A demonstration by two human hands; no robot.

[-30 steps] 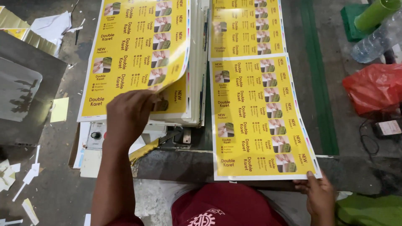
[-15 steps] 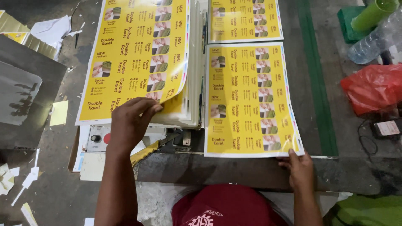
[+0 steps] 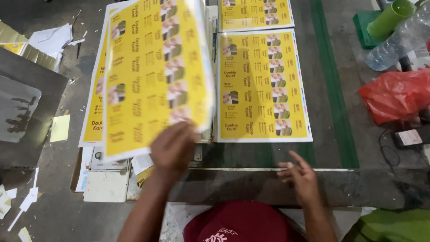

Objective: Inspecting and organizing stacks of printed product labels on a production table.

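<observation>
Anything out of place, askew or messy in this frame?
Mostly the floor at left: white paper scraps lie strewn, with crumpled paper farther up. The yellow sheet lifted by the left hand is blurred, not damaged.

A yellow printed label sheet (image 3: 156, 76) lifts blurred above the left stack (image 3: 94, 107). Another yellow sheet (image 3: 262, 85) lies flat right, a third (image 3: 255, 13) beyond it.

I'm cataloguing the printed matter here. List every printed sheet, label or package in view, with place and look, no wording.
Lifted sheet: yellow, rectangular, held up by the left hand.
Stack of sheets: yellow, beneath it.
Flat sheet: yellow, white-edged, beyond the right hand.
Upper sheet: yellow, partly cropped.
Small label: white, far right.
</observation>
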